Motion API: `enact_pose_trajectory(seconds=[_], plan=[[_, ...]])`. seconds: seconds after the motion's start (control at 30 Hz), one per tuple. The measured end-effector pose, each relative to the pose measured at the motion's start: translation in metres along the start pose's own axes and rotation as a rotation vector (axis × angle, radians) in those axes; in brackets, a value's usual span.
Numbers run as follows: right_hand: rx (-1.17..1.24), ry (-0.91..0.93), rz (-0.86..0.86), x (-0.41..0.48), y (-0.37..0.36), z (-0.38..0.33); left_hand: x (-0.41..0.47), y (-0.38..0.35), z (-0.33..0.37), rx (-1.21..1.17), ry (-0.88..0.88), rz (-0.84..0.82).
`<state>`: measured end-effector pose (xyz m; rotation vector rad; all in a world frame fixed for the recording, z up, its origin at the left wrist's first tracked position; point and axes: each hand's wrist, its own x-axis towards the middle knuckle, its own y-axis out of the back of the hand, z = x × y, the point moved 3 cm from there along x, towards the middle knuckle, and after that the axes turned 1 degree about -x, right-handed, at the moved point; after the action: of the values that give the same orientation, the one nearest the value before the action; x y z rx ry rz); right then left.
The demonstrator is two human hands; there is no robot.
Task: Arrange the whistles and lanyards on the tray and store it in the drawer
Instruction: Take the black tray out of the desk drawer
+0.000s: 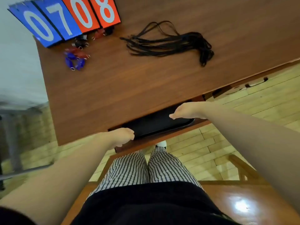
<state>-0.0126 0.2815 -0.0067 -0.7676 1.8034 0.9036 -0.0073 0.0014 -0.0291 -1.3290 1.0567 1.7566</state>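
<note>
Your left hand (123,135) is curling round one end of the smooth black tray (155,125), your right hand (183,110) is lying flat on the other, with whistles (76,59) and stringy lanyards (172,43) sitting beyond.

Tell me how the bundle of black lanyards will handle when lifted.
The lanyards lie limp and splayed, so they will probably droop. Their loose ends fan out, so strands may trail or tangle. Thin cords: likely light.
</note>
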Motion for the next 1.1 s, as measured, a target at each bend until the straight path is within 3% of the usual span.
enact_pose_trajectory(seconds=[0.2, 0.47, 0.6, 0.77, 0.87, 1.1], plan=[[-0.253, -0.058, 0.1, 0.019, -0.017, 0.02, 0.012, -0.012, -0.014, 0.064, 0.01, 0.066], [-0.117, -0.102, 0.158, 0.038, -0.03, 0.037, 0.02, -0.033, -0.019, 0.204, 0.016, 0.153], [-0.099, -0.125, 0.233, 0.044, -0.027, 0.042, 0.031, -0.03, -0.022, -0.062, 0.026, 0.275], [-0.133, -0.215, 0.399, 0.052, -0.024, 0.05, 0.043, -0.029, -0.022, -0.479, 0.063, 0.306], [-0.026, -0.224, 0.488, 0.064, -0.023, 0.053, 0.05, -0.028, -0.024, -0.685, 0.066, 0.333], [0.146, -0.25, 0.554, 0.073, -0.027, 0.054, 0.045, -0.041, -0.017, -0.833, 0.07, 0.381]])
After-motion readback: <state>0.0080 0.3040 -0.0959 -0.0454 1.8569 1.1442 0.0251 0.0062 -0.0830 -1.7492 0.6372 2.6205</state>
